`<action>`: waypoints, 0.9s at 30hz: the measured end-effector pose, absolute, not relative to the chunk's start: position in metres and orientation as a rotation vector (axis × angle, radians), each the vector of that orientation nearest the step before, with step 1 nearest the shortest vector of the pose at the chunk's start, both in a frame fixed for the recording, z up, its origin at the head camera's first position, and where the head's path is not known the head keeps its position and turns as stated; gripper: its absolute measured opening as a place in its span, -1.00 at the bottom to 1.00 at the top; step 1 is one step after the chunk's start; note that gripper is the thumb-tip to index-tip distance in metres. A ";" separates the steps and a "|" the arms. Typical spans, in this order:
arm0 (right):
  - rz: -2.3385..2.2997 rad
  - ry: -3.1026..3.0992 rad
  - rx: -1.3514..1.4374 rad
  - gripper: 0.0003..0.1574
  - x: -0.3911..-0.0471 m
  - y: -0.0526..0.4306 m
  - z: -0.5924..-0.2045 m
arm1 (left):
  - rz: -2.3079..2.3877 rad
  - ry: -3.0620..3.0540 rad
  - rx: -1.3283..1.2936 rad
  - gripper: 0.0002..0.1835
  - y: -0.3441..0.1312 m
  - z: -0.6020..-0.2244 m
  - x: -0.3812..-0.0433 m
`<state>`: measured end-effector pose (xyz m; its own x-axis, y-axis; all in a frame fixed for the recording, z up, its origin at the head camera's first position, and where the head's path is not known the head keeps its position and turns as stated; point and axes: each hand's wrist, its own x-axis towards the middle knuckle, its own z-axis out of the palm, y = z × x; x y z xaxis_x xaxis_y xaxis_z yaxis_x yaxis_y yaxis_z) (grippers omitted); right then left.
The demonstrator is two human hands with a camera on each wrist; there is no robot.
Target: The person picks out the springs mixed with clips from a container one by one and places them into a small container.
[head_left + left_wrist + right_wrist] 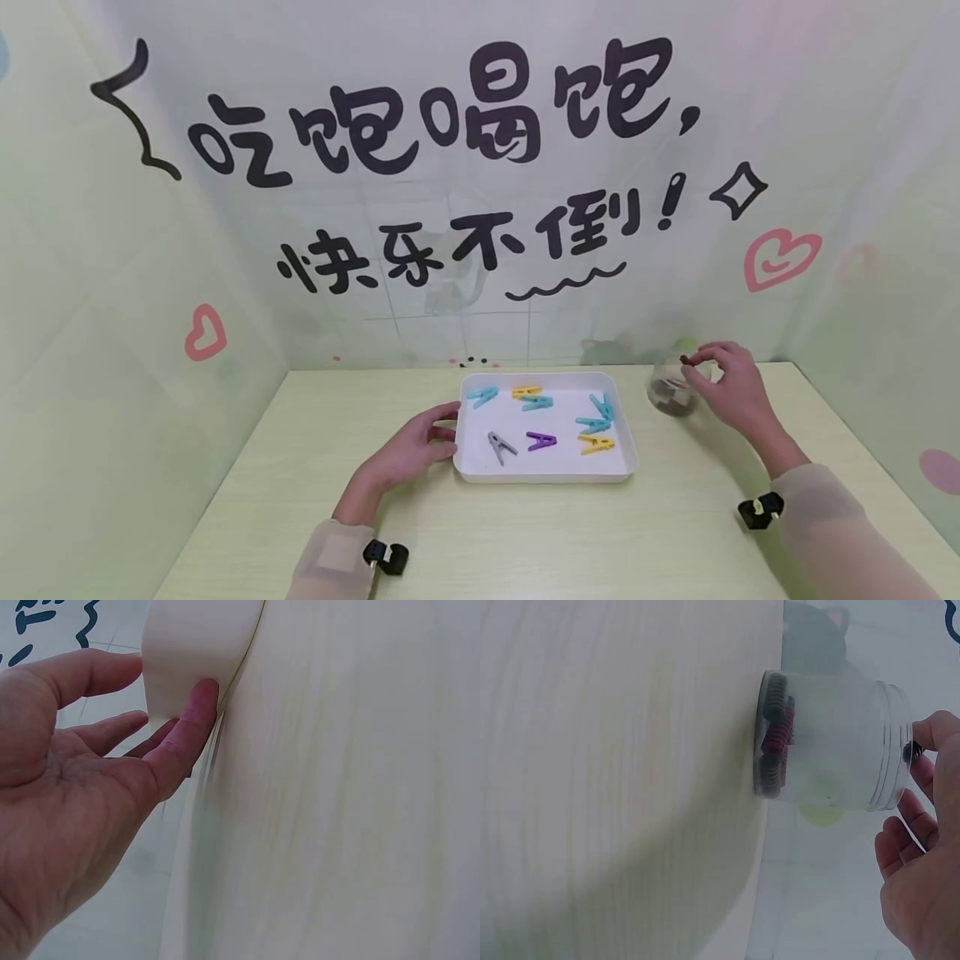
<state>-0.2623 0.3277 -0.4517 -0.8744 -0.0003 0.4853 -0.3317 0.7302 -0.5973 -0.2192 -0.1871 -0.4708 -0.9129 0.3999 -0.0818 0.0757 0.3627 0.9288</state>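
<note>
At the mouth of a clear jar [840,742], my right hand [731,392] pinches a small dark ribbed coil [912,752] between thumb and finger. Several similar ribbed coils [778,735], dark and reddish, lie at the jar's bottom. My left hand [412,442] rests against the left side of a white tray [545,478], its fingers loosely extended and touching the wall. Inside the tray lie several clothespins: a grey clothespin [501,447], a purple clothespin [542,441], a yellow clothespin [597,444] and teal ones, among them a teal clothespin [537,403].
A pale wooden table [525,533] carries the tray in its middle and the jar to the right, near the back edge. Behind and at both sides hangs a printed white curtain [420,208] with black writing and pink hearts.
</note>
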 end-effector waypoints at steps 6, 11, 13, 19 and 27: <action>1.000 -2.474 0.198 -0.74 -0.263 0.333 -0.455 | 1.561 2.337 0.420 -0.27 -0.187 -0.471 -0.220; 1.044 -2.496 0.166 -0.46 -0.264 0.336 -0.456 | 1.566 2.337 0.422 -0.27 -0.187 -0.471 -0.220; 1.063 -2.518 0.160 -0.31 -0.264 0.337 -0.456 | 1.565 2.339 0.423 -0.27 -0.187 -0.470 -0.220; 1.066 -2.555 0.173 -0.13 -0.264 0.337 -0.457 | 1.571 2.332 0.420 -0.27 -0.186 -0.470 -0.219; 1.039 -2.551 0.203 -0.13 -0.260 0.335 -0.452 | 1.568 2.341 0.416 -0.27 -0.186 -0.470 -0.218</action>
